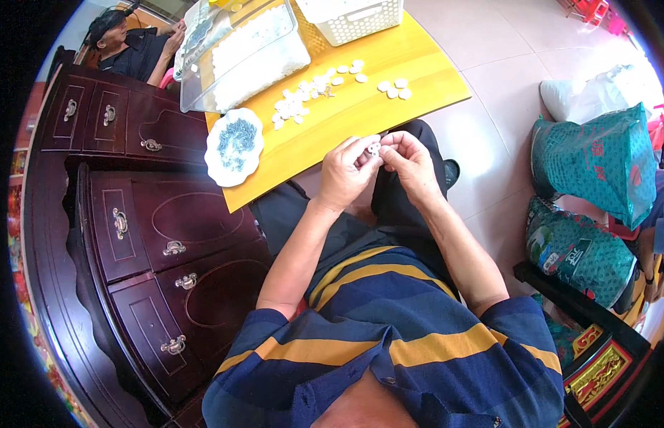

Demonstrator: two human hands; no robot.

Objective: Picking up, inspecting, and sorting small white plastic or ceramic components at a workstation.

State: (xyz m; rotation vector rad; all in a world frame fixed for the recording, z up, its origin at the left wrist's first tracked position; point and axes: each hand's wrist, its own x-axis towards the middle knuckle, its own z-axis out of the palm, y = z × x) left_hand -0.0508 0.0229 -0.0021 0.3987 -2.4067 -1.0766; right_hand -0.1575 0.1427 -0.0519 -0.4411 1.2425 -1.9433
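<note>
My left hand (346, 170) and my right hand (412, 165) meet above my lap, just off the yellow table's near edge. Between their fingertips is a small white round plastic piece (373, 149), pinched from both sides; its details are too small to make out. Similar white round pieces (293, 108) lie scattered on the tabletop beyond my hands. A separate little group of white discs (405, 93) sits farther right. To the left, a white scalloped dish (236, 179) holds many small dark metal pieces (236, 143), perhaps screws or pins.
The yellow wooden table (425, 68) bears a clear plastic tub (303, 55) full of white pieces and a white perforated basket (362, 34). Dark wooden drawers (175, 207) stand at left. Green sacks (592, 160) are at right. Another person (136, 53) sits at the far left.
</note>
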